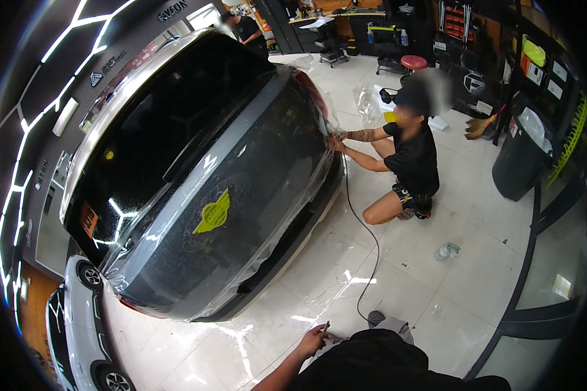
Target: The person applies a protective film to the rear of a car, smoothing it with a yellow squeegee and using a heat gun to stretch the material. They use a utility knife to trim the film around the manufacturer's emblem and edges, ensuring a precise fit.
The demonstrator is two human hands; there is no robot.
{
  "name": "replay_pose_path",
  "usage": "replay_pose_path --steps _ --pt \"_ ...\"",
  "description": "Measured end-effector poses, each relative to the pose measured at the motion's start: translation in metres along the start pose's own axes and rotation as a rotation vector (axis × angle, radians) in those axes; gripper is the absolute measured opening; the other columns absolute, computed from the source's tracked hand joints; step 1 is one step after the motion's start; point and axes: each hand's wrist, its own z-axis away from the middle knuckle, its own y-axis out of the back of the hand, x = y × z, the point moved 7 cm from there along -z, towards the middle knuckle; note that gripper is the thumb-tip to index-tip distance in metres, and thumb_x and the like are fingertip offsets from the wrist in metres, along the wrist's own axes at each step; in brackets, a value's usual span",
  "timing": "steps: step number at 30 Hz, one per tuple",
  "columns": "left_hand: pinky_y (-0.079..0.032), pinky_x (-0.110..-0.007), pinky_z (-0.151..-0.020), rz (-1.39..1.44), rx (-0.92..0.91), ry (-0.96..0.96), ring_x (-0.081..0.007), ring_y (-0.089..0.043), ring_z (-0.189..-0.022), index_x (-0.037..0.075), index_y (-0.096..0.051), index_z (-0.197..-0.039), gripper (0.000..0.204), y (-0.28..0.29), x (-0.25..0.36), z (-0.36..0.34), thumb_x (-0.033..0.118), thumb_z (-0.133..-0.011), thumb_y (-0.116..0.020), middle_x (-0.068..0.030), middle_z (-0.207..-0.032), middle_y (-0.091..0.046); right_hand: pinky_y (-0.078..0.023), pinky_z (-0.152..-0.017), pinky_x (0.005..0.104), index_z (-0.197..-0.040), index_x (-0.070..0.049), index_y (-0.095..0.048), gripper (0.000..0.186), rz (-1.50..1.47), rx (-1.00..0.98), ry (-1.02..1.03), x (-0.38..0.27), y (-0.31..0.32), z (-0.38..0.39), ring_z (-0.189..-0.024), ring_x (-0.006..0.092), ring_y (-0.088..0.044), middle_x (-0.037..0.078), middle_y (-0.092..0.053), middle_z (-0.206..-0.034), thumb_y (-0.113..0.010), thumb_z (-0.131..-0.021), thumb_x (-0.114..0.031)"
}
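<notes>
My left hand (pixel 314 341) is low in the middle of the view, its fingers closed round a slim dark stick-like thing (pixel 327 327) whose exact kind I cannot make out. My right hand does not show. In front of me stands the rear of a dark grey car (pixel 176 254). Loose clear film (pixel 261 251) lies over its tailgate, wrinkled along the lower edge. A yellow winged badge (pixel 213 213) sits in the middle of the panel. At the car's right corner a squatting co-worker (pixel 414 153) has both hands on the film's edge.
A thin black cable (pixel 376 244) runs over the tiled floor. On the right are a clear spray bottle (pixel 447 251), a dark bin (pixel 522 166) and a broom (pixel 481 127). A red stool (pixel 413 62) is behind; a white car (pixel 81 313) stands left. Another person (pixel 246 31) stands beyond the car.
</notes>
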Motion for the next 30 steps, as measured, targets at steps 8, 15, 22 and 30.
replay_pose_path --steps 8,15,22,30 --pt "-0.048 -0.026 -0.060 0.118 0.058 0.048 -0.0152 -0.060 -0.078 0.003 -0.055 -0.128 0.040 0.032 -0.009 0.004 0.013 -0.090 -0.052 -0.0096 -0.099 -0.065 -0.050 -0.081 0.0449 -0.105 -0.001 -0.064 0.030 -0.058 0.042 0.070 -0.009 0.014 -0.006 -0.093 0.0334 -0.064 0.018 -0.067 -0.102 -0.059 -0.082 -0.020" --pt "-0.053 -0.039 -0.083 0.665 -0.037 -0.087 -0.0221 -0.061 -0.083 0.001 -0.058 -0.105 0.015 0.020 0.048 0.003 0.011 -0.096 -0.050 -0.0103 -0.095 -0.062 -0.050 -0.083 0.0450 -0.105 -0.001 -0.064 0.030 -0.025 0.059 0.095 -0.008 0.021 -0.006 -0.095 0.0339 -0.064 0.019 -0.067 -0.103 -0.059 -0.082 -0.020" --pt "-0.052 -0.049 -0.090 0.801 -0.144 -0.108 -0.0376 -0.064 -0.105 0.001 -0.053 -0.100 0.010 0.010 0.023 0.011 0.009 -0.096 -0.050 -0.0134 -0.095 -0.064 -0.050 -0.084 0.0451 -0.106 -0.002 -0.064 0.030 0.155 -0.100 -0.103 0.083 -0.014 0.007 -0.097 0.0344 -0.064 0.019 -0.067 -0.103 -0.058 -0.083 -0.020" --pt "-0.049 -0.047 -0.090 0.828 -0.045 -0.005 -0.0337 -0.062 -0.101 0.001 -0.058 -0.099 0.014 -0.012 -0.042 0.035 0.013 -0.091 -0.060 -0.0174 -0.099 -0.064 -0.050 -0.086 0.0451 -0.106 -0.002 -0.064 0.030 0.622 -0.201 0.044 0.110 -0.039 -0.013 -0.100 0.0350 -0.064 0.019 -0.066 -0.104 -0.058 -0.083 -0.020"
